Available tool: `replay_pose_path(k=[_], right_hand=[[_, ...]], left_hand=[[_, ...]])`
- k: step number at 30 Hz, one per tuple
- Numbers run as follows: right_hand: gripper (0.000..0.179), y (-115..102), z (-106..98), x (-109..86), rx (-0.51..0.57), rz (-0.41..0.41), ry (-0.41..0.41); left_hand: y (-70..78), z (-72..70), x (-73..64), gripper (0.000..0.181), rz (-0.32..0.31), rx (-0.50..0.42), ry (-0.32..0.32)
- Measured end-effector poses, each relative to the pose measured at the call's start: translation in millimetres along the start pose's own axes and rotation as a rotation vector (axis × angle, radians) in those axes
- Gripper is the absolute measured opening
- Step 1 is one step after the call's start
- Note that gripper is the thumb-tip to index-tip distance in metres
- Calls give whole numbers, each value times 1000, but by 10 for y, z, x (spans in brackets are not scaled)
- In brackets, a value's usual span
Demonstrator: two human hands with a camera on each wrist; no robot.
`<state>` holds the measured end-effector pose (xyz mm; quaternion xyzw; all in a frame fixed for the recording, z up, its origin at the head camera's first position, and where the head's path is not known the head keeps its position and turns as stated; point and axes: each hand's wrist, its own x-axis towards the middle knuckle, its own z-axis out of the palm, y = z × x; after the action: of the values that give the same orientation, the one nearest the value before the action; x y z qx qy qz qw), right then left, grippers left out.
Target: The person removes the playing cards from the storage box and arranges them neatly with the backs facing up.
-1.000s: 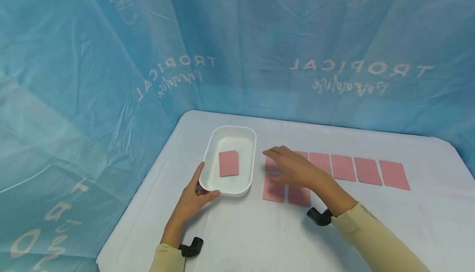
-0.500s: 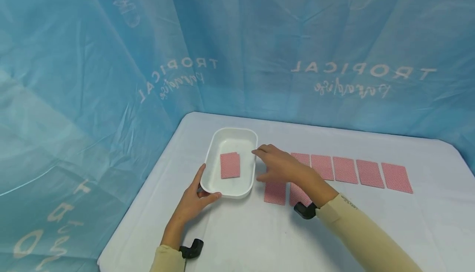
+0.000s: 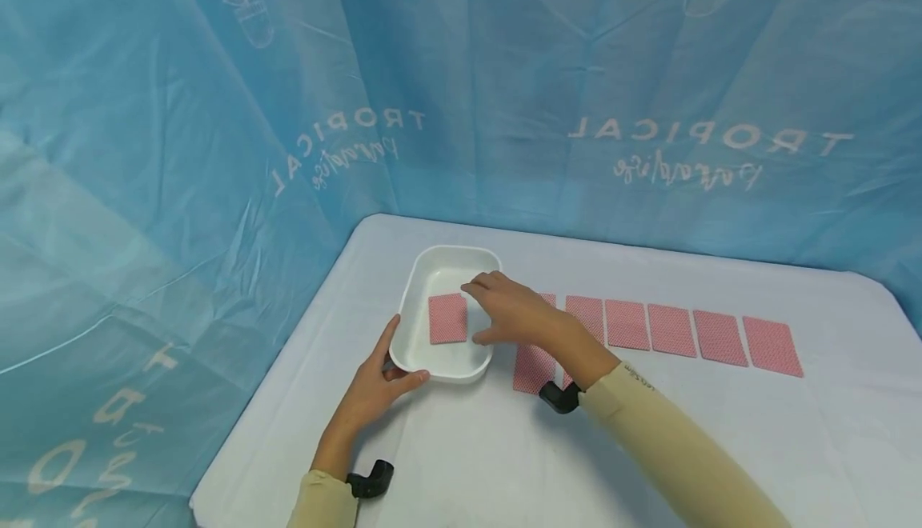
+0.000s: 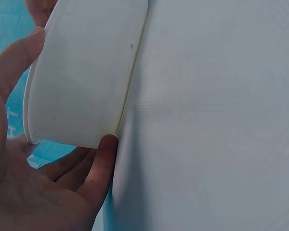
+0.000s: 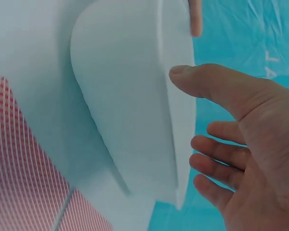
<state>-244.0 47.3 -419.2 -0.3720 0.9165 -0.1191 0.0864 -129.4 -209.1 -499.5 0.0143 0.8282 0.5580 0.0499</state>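
Observation:
My left hand (image 3: 370, 392) grips the near left corner of a white plastic tray (image 3: 446, 366), thumb at the rim and fingers against its outer wall, as the left wrist view shows. Red-backed playing cards (image 3: 448, 318) lie face down in a small, slightly uneven pile inside the tray. Over the tray's right rim hovers my right hand (image 3: 515, 312), thumb apart from loosely bent fingers. Nothing shows between them in the right wrist view, where the thumb overlaps the tray's rim (image 5: 169, 110).
Right of the tray, several more face-down playing cards (image 3: 672, 330) lie in a long row, with two below its left end partly hidden by my right arm. A white cloth (image 3: 461, 464) covers the table. Blue printed curtains (image 3: 504, 48) hang behind and left.
My right hand has moved left from above the cards on the table to over the tray's right side. The left hand keeps its grip on the tray, and the cards lie as before.

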Motion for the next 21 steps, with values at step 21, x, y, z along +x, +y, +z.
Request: replay_pose_path(k=[21], right_hand=[[71, -184, 327, 461, -52, 13, -110]], left_hand=[[45, -6, -17, 100, -28, 5, 8]])
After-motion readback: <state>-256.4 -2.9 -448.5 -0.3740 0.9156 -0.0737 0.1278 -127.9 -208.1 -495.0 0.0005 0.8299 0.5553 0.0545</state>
